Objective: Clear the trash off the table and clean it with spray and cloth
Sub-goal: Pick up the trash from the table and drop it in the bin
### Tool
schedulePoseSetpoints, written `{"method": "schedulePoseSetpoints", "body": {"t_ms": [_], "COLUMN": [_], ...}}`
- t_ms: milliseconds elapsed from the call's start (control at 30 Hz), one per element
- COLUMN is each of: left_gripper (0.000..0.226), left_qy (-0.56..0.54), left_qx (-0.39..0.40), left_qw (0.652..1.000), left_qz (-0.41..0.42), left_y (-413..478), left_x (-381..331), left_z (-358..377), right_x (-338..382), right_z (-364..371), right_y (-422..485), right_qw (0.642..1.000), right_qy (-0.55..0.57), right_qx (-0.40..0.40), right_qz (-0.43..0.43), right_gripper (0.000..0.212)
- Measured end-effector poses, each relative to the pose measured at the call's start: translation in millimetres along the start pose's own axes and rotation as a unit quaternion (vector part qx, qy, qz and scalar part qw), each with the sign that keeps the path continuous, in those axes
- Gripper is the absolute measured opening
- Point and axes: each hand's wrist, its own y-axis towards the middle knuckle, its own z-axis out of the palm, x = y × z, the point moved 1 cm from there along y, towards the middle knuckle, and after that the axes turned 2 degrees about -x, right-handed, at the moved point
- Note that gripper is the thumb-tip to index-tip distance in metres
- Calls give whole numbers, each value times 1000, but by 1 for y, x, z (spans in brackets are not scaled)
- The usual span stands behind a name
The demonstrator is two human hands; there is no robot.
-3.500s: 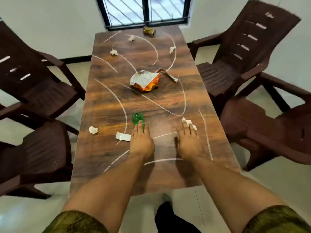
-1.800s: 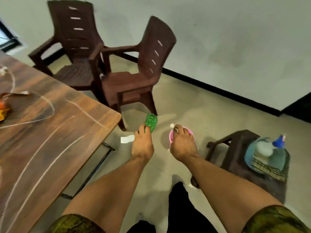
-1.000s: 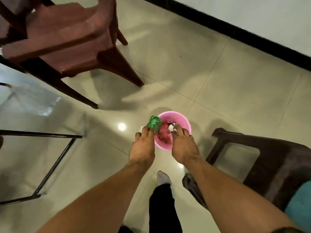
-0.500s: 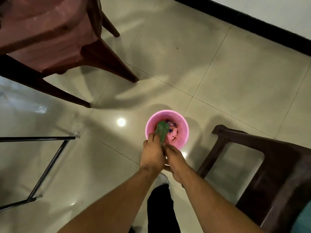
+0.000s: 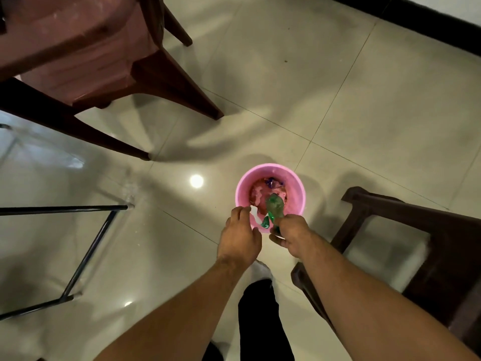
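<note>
I'm looking straight down at a pink bucket [image 5: 270,198] on the tiled floor, between a brown plastic chair [image 5: 86,56] and a dark wooden stool [image 5: 416,256]. Both hands hover over its near rim. The right hand [image 5: 292,237] pinches the lower end of a crumpled green plastic wrapper [image 5: 273,207], which hangs over the bucket's mouth. The left hand [image 5: 239,238] has its fingers curled loosely with a small white scrap [image 5: 254,213] showing at the fingertips; I cannot tell whether it grips that scrap or has let it go.

I judge the wrapper to be very light, thin and crinkly, soft enough to collapse under any squeeze and a bit slick, so a fingertip pinch on a bunched fold is all it needs, and it should drop freely once released. The paper scrap should be just as weightless and may flutter, so low over the rim is the safe place to release it. The bucket already holds pinkish and purple scraps at the bottom.

Compared with half a second ago, the wrapper has passed from the left hand to the right, the hands have drawn apart, and the wrapper sits deeper over the opening. Further back, both hands were at the table picking these pieces up.
</note>
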Motion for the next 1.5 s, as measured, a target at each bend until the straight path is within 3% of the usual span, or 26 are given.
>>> {"method": "schedulePoseSetpoints", "body": {"t_ms": [133, 367, 467, 600, 700, 867, 967, 1100, 1233, 1500], "left_gripper": [51, 60, 65, 66, 66, 66, 66, 67, 67, 64], "left_qy": [12, 58, 96, 134, 140, 121, 113, 118, 119, 70], "left_qx": [11, 27, 33, 35, 6, -65, -114, -181, -234, -312], "left_qw": [1000, 998, 994, 989, 988, 988, 984, 973, 964, 940], "left_qz": [-11, 22, 34, 57, 70, 68, 73, 77, 42, -118], "left_y": [-6, -47, -82, -143, -184, -268, -324, -385, -441, -535], "left_x": [8, 13, 20, 23, 30, 61, 96, 153, 226, 386], "left_z": [-10, -42, -71, -126, -164, -227, -265, -307, -343, -404], "right_x": [-1, 3, -2, -25, -41, -80, -117, -163, -204, -278], "right_z": [-3, -8, -7, 0, 14, 68, 115, 173, 239, 386], "right_y": [2, -49, -108, -191, -249, -366, -436, -493, -533, -592], "right_qw": [1000, 960, 900, 828, 794, 708, 646, 592, 537, 421], "right_qy": [-17, -233, -371, -461, -473, -494, -519, -531, -557, -609], "right_qx": [-16, -101, -103, -105, -115, -120, -119, -109, -82, 10], "right_qz": [-14, -118, -203, -302, -365, -489, -547, -596, -628, -673], "right_gripper": [22, 38, 46, 37, 36, 55, 53, 55, 57, 57]}}
